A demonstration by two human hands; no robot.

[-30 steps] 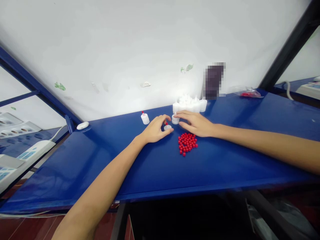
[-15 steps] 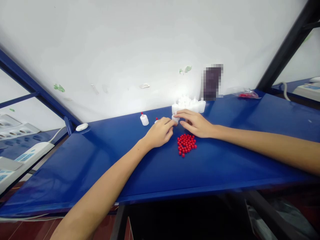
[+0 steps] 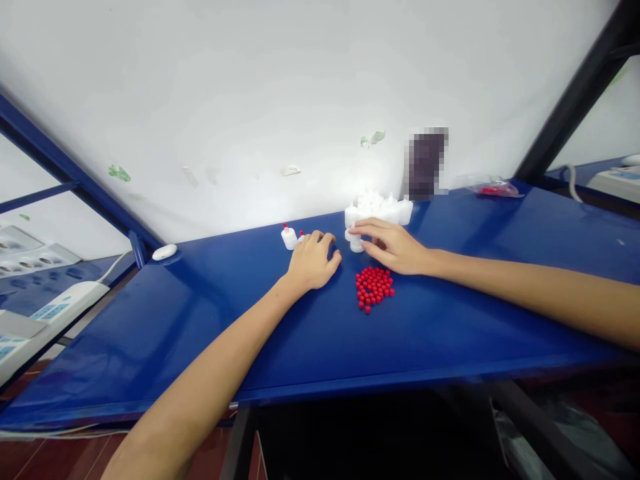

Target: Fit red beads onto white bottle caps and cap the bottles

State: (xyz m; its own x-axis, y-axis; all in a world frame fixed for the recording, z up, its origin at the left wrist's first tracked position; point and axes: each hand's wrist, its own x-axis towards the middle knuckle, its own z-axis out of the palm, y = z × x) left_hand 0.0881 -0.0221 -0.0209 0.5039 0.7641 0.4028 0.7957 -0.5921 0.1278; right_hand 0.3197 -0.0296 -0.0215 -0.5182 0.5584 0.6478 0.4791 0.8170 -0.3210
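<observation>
Wall [image 3: 225, 100]: white, with peeled patches, rising behind the table [image 3: 300, 340], which is blue and glossy.
Left hand [image 3: 314, 261]: palm down, low over the table; I see thumb and index finger apart, blue showing between them.
Capped bottles: 2, white with red tips. I see the outer bottle [image 3: 289, 239] just beyond the fingers; the inner bottle [image 3: 301, 238] is mostly hidden behind the knuckles.
Right hand [image 3: 375, 243]: fingertips at a white bottle [image 3: 356, 245]; I cannot tell whether they pinch it or only rest there.
White bottle: between the 2 hands, just in front of the cluster [image 3: 393, 212] of white bottles by the wall.
Caps [image 3: 379, 281]: red, loose, gathered on the table on the near side of the right hand.
Bag [image 3: 500, 189]: clear, red inside, near the wall, far right.
</observation>
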